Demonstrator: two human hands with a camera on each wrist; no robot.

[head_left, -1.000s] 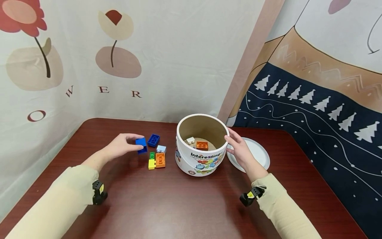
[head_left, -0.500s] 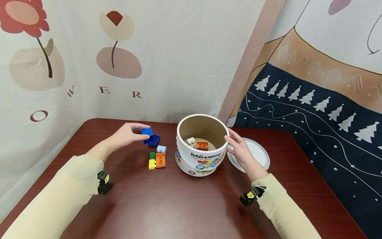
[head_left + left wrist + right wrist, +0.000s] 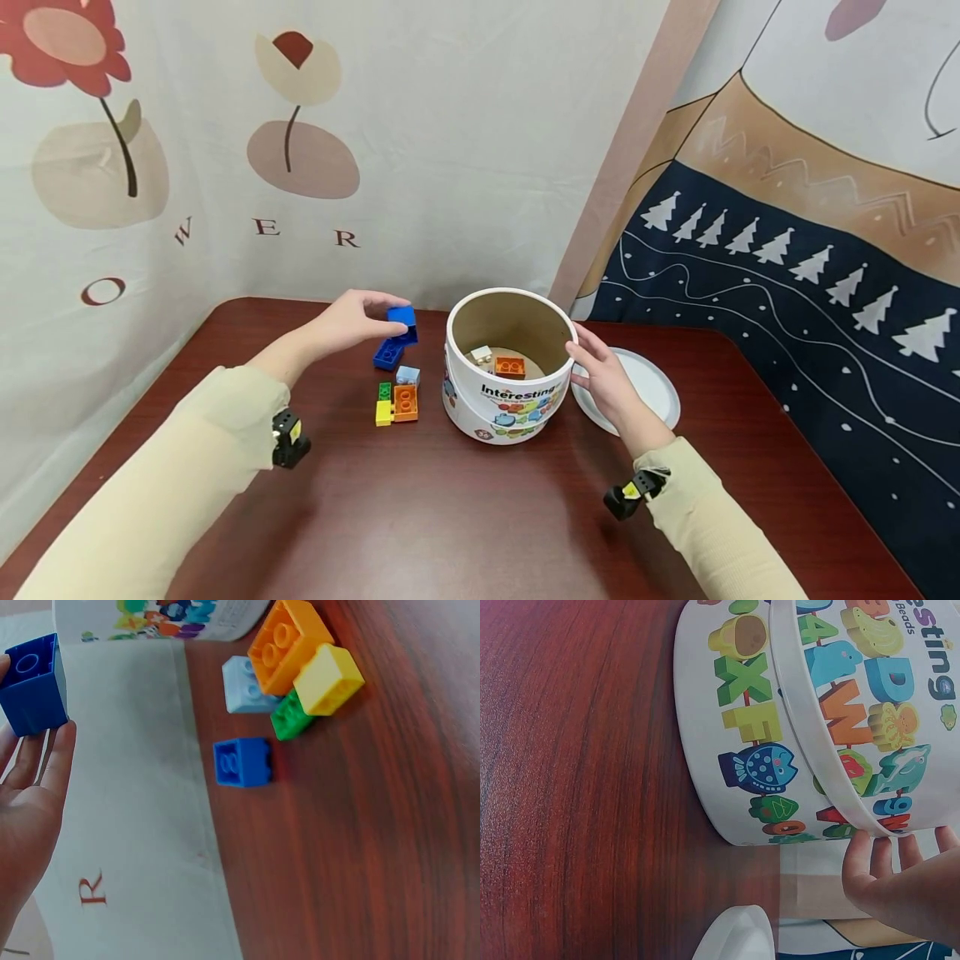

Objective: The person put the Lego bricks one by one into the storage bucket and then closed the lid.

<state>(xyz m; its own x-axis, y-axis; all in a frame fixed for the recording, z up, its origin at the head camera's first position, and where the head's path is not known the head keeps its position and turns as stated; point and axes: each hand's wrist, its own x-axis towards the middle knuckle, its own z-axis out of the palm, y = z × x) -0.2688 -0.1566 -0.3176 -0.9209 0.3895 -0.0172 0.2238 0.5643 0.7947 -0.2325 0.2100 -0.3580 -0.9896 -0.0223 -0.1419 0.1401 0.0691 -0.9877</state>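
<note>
My left hand (image 3: 341, 323) pinches a blue toy building brick (image 3: 402, 318) above the far side of the table, left of the bucket; its hollow underside shows in the left wrist view. Just below it lies another blue brick (image 3: 244, 762). A light blue brick (image 3: 407, 375), an orange brick (image 3: 406, 404), a yellow brick (image 3: 383, 413) and a green brick (image 3: 385, 391) cluster nearer. With my right hand (image 3: 609, 383) I hold the white printed bucket (image 3: 461, 400) at its right side, fingers along the outer wall. Inside it are an orange brick (image 3: 510, 367) and a white brick (image 3: 481, 355).
A round white lid (image 3: 651, 383) lies on the reddish-brown table (image 3: 465, 517) to the right of the bucket, partly behind my right hand. Printed cloths (image 3: 450, 167) hang behind the table and along its right side.
My left hand has carried the blue brick rightward and farther back, past the other blue brick towards the bucket. The right hand and the bucket stay where they were.
</note>
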